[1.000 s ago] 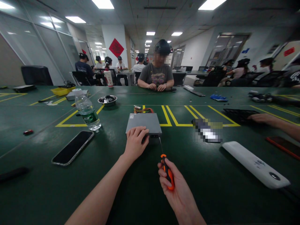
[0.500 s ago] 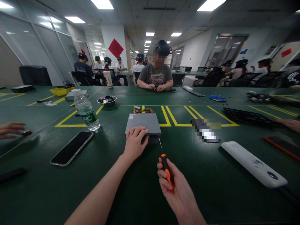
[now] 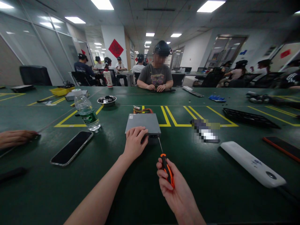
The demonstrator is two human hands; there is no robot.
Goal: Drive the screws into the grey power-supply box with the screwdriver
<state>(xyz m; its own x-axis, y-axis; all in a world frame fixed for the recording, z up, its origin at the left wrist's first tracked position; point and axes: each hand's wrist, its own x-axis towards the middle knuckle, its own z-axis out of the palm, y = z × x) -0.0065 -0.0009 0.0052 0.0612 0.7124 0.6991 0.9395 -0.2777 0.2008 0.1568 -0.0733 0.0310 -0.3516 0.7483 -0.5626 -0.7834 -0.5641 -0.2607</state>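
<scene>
A grey metal power supply unit (image 3: 147,122) lies flat on the green table, with coloured wires (image 3: 147,110) at its far side. My left hand (image 3: 136,137) grips its near left edge, fingers over the top and thumb down at the front face. In my right hand (image 3: 170,181) is an orange and black screwdriver (image 3: 167,168), closed in the fingers. Its thin shaft slants up to the near right corner of the unit, where the tip meets the front face. The screw itself is too small to make out.
Left of me are a phone (image 3: 72,148), a water bottle (image 3: 86,111) and another person's hand (image 3: 17,138). A metal bowl (image 3: 107,100) sits farther back. To the right lie a blurred-out device (image 3: 206,131), a long white case (image 3: 253,164) and a black panel (image 3: 250,118).
The screwdriver handle has turned slightly in my right hand. My left hand stays put. The other person's hand at left moved right; a hand at the right edge has gone from view.
</scene>
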